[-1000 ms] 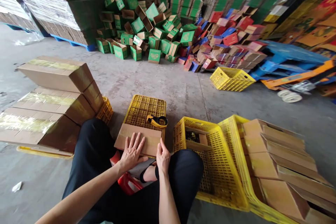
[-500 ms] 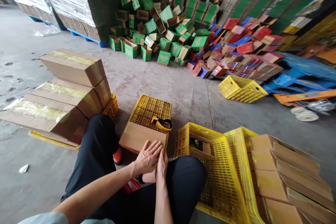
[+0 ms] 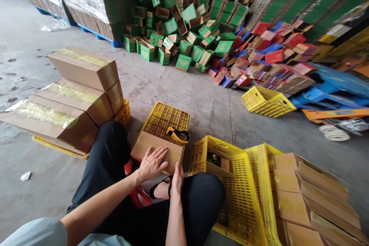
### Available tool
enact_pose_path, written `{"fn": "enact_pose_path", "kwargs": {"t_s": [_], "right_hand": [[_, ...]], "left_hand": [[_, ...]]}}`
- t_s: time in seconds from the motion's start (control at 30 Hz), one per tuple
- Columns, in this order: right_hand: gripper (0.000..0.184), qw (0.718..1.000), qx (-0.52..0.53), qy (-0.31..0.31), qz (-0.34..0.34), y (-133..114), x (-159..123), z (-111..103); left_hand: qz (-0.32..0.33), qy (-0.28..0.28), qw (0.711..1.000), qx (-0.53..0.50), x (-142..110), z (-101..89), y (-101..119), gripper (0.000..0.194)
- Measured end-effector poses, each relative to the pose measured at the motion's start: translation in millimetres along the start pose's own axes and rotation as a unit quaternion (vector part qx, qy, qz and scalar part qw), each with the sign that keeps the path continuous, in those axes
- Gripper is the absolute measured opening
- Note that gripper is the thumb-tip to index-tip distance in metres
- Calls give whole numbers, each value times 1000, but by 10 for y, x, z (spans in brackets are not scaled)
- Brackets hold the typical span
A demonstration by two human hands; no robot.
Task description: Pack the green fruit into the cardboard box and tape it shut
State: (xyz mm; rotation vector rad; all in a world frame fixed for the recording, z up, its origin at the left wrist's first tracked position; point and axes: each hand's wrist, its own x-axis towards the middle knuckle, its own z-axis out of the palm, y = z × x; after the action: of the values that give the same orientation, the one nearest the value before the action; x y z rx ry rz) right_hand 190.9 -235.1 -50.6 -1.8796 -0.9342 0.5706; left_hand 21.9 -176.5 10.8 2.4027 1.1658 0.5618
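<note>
A closed brown cardboard box (image 3: pixel 151 140) lies on an upturned yellow plastic crate (image 3: pixel 163 113) between my knees. My left hand (image 3: pixel 152 162) rests flat on the box's top, fingers stretched out and slightly apart. At the near right corner, my right hand (image 3: pixel 177 180) grips the box's edge with its fingers close together; part of that grip is hidden. Just beyond the box, a yellow and black tape dispenser (image 3: pixel 178 135) lies on the crate.
Taped cartons (image 3: pixel 83 67) are stacked at my left. To my right stand a yellow crate (image 3: pixel 242 188) with an open box (image 3: pixel 220 163) inside, and another crate full of cartons (image 3: pixel 314 196). Green boxes (image 3: pixel 184 48) and red and blue boxes (image 3: pixel 273 55) are heaped ahead.
My left hand has slid left across the box top, away from my right hand. My right hand has stayed near the corner, dropping slightly. The view has shifted a little.
</note>
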Motion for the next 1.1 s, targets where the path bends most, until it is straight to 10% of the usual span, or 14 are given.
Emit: {"fn": "enact_pose_path", "kwargs": {"t_s": [0.13, 0.37, 0.57, 0.97, 1.1], "right_hand": [[83, 999, -28, 30, 11, -122, -54, 23], [62, 937, -298, 81, -164, -450, -156, -6], [65, 906, -379, 32, -186, -670, -131, 220], [58, 880, -364, -147, -267, -1247, -376, 1382], [58, 879, -355, -161, -275, -1255, -363, 1289]], "left_hand": [[-66, 17, 998, 5, -124, -220, -467, 55], [-155, 43, 984, -79, -284, -273, -1061, 77], [-178, 36, 958, -222, -219, -210, -1096, 83], [-211, 44, 885, -414, -162, -462, -1030, 89], [-211, 50, 860, -461, -158, -473, -1038, 96]]}}
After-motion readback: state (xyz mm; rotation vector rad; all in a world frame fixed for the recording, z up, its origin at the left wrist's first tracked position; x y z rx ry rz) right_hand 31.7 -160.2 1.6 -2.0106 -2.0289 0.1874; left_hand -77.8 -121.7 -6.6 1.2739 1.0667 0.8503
